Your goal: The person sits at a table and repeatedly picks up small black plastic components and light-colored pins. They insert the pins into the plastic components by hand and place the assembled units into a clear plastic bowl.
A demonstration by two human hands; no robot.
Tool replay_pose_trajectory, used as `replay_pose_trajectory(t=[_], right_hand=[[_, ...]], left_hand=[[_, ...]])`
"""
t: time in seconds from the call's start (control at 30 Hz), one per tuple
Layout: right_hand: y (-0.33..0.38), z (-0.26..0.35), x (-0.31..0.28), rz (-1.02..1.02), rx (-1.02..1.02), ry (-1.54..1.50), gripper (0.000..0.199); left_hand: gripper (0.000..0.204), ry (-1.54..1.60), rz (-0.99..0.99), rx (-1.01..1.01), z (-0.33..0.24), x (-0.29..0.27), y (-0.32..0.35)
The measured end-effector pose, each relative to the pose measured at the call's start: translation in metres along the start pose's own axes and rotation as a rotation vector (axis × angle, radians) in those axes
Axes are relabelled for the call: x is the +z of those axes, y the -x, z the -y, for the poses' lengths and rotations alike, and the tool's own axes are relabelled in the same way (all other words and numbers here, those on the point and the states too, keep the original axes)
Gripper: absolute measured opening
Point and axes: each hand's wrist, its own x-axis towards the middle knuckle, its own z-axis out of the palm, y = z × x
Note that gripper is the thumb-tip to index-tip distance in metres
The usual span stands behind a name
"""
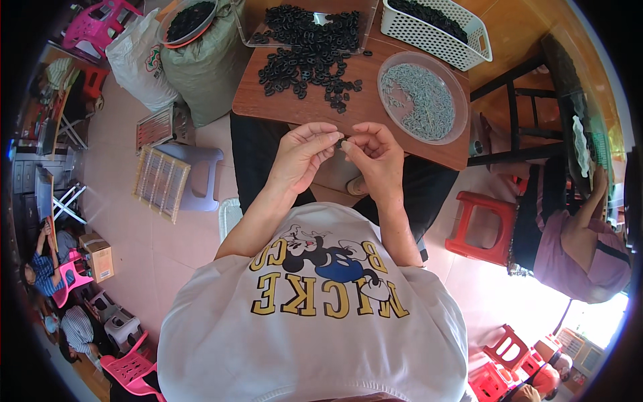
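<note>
Hands meet just below the near edge of the brown table, fingertips pinched together. The left hand and the right hand both close on one small dark piece held between them, right where the thumbs and forefingers touch. It is too small and too covered by fingers to say which way it points or where its long axis runs.

Just beyond the hands lies a loose heap of small black rings, far too many to count, spreading from a clear tray at the far edge down toward the fingers. Beyond and to the right of the right hand sits one round clear bowl full of small grey metal parts, also uncountable. Further off on that side stands one white perforated basket holding more dark pieces, its far end cut off by the frame.

Beyond and to the left of the left hand, two sacks lean by the table, one carrying a bowl of black pieces. To the right a seated person is only partly visible, beside one red stool.
</note>
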Motion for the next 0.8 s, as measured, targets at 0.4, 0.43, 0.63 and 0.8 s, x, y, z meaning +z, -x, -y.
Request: replay_pose_trajectory(t=[0.4,0.43,0.63,0.8], right_hand=[[-0.001,-0.002,-0.007,-0.010,-0.004,-0.007,0.027],[-0.001,-0.001,-0.008,-0.015,0.004,0.002,0.027],[-0.007,-0.001,-0.015,-0.037,0.022,0.021,0.028],[-0.012,0.002,-0.018,-0.050,0.034,0.027,0.028]], left_hand=[[0.012,-0.007,-0.012,-0.006,0.003,0.007,-0.003],[0.013,-0.007,-0.013,-0.008,0.004,0.007,-0.004],[0.013,-0.017,-0.012,-0.033,0.006,0.010,-0.013],[0.013,-0.048,-0.010,-0.052,0.007,0.010,-0.020]])
